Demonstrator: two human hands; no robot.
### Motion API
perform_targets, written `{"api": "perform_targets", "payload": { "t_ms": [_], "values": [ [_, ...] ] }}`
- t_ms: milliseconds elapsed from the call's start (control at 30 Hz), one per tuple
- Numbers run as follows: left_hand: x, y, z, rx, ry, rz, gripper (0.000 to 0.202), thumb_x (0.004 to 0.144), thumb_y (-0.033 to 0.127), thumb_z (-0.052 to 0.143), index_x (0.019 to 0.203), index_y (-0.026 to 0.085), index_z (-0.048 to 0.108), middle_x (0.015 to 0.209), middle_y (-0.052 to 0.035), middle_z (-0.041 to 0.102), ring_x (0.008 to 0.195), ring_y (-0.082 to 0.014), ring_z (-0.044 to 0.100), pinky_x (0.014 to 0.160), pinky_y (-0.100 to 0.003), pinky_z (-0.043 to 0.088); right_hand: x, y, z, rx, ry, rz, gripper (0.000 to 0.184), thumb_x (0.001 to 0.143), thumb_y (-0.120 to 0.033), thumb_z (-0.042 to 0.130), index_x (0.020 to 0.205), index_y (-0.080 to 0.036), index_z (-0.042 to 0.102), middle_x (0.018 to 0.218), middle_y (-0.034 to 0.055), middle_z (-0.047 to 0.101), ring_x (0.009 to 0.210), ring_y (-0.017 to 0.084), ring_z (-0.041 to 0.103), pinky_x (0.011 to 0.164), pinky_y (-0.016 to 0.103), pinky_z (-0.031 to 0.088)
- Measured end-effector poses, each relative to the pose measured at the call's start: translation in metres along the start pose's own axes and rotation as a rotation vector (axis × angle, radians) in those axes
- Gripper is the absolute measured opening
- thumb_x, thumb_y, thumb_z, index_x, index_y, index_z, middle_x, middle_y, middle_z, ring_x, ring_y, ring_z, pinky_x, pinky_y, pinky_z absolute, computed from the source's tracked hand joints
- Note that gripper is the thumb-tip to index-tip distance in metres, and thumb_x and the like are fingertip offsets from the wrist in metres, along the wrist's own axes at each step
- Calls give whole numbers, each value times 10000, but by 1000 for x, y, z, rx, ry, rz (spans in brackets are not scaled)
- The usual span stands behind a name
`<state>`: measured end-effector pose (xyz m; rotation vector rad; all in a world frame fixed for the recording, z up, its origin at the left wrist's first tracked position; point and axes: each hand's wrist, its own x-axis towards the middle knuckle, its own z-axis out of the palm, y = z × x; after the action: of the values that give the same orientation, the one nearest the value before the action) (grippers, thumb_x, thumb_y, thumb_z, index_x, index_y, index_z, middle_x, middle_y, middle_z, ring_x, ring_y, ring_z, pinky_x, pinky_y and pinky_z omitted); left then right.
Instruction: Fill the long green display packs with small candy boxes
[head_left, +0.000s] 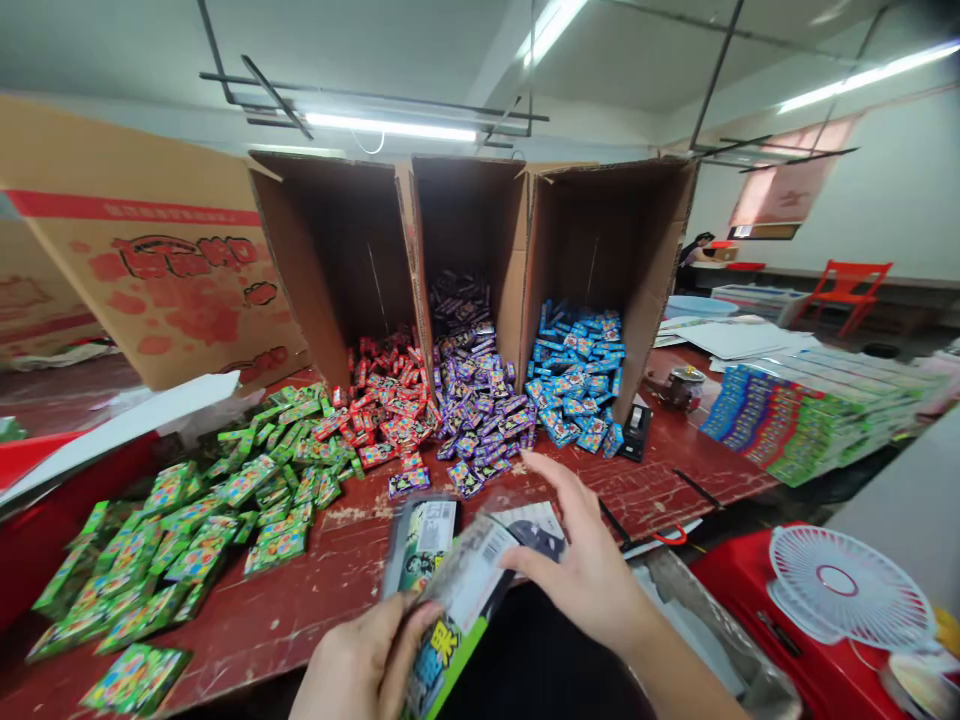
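Note:
My left hand (360, 665) is closed round a flat printed packaging card (457, 590) with a barcode and a green edge, low in the middle of the view. My right hand (581, 555) pinches the card's upper right edge with the thumb, its other fingers spread toward the purple packets (480, 400). A second card with a clear plastic front (418, 540) stands just behind, against the first. On the worn red table (315, 590) lie heaps of small packets: green (225, 510), red (386, 400), purple and blue (577, 380).
Three open cardboard boxes (469, 220) lie on their sides at the back, spilling the red, purple and blue packets. A big printed carton (150, 260) stands at left. Stacked filled cards (795, 410) lie at right, a small white fan (844, 590) at lower right.

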<state>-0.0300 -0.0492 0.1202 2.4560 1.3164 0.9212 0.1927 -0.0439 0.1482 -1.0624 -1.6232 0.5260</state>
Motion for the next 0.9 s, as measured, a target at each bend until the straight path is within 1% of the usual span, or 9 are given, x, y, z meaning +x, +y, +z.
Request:
{"api": "perform_targets", "payload": {
  "t_ms": [67, 167, 233, 300, 400, 500, 633, 733, 900],
  "values": [
    [-3, -4, 12, -92, 41, -81, 287, 897, 361, 436, 721, 197, 592, 574, -1, 637, 486, -142, 614, 464, -185, 437, -9, 16, 5, 349, -88, 234, 544, 710, -416, 703, 1171, -194, 516, 1124, 122, 614, 1042, 267, 560, 904, 431, 413],
    [-4, -1, 29, -251, 22, -234, 334, 864, 382, 487, 601, 183, 536, 511, 12, 564, 437, -123, 541, 396, -184, 378, -18, 30, 16, 633, -180, 422, 352, 750, -465, 650, 894, -144, 640, 828, 95, 691, 772, 223, 645, 766, 368, 491],
    [0, 5, 37, -396, -12, -331, 346, 844, 399, 513, 576, 181, 511, 491, 31, 520, 391, -103, 485, 363, -181, 358, -17, 35, 21, 642, -66, 460, 306, 718, -445, 690, 760, -146, 643, 724, 56, 683, 676, 180, 630, 699, 311, 495],
    [8, 12, 41, -570, -12, -378, 268, 814, 395, 562, 664, 174, 557, 577, 23, 579, 462, -112, 532, 428, -182, 420, -13, 38, 22, 613, 13, 463, 295, 676, -425, 732, 685, -149, 625, 656, 28, 664, 607, 142, 600, 615, 254, 477],
    [25, 16, 43, -793, 45, -414, 243, 787, 402, 599, 825, 162, 598, 707, -5, 647, 620, -147, 590, 556, -208, 472, -7, 42, 24, 550, 22, 447, 322, 624, -416, 766, 615, -148, 589, 560, 0, 615, 515, 107, 539, 510, 212, 421],
    [40, 13, 46, -937, 89, -507, 291, 767, 428, 616, 747, 139, 595, 560, 24, 589, 466, -108, 509, 443, -189, 412, -19, 46, 38, 543, 5, 470, 347, 593, -410, 782, 593, -165, 536, 505, -29, 559, 471, 99, 499, 470, 211, 392],
    [47, 5, 39, -1051, 155, -570, 299, 745, 423, 645, 793, 130, 609, 591, 9, 626, 504, -120, 559, 499, -208, 462, -60, 52, 68, 640, -177, 545, 327, 582, -396, 784, 667, -171, 563, 560, -19, 583, 518, 124, 536, 527, 239, 436],
    [47, 5, 27, -1094, 188, -600, 348, 723, 436, 661, 883, 129, 627, 664, -24, 680, 590, -166, 619, 569, -253, 504, -80, 53, 77, 636, -322, 551, 345, 609, -431, 753, 772, -164, 609, 650, 21, 635, 575, 166, 588, 577, 283, 480],
    [38, 5, 39, -722, 332, -562, 407, 726, 514, 614, 914, 153, 614, 796, -45, 701, 708, -206, 643, 605, -260, 514, -71, 47, 75, 326, -22, 361, 542, 766, -495, 602, 1216, -216, 485, 1062, 110, 631, 921, 255, 601, 813, 353, 481]
  ]
}}
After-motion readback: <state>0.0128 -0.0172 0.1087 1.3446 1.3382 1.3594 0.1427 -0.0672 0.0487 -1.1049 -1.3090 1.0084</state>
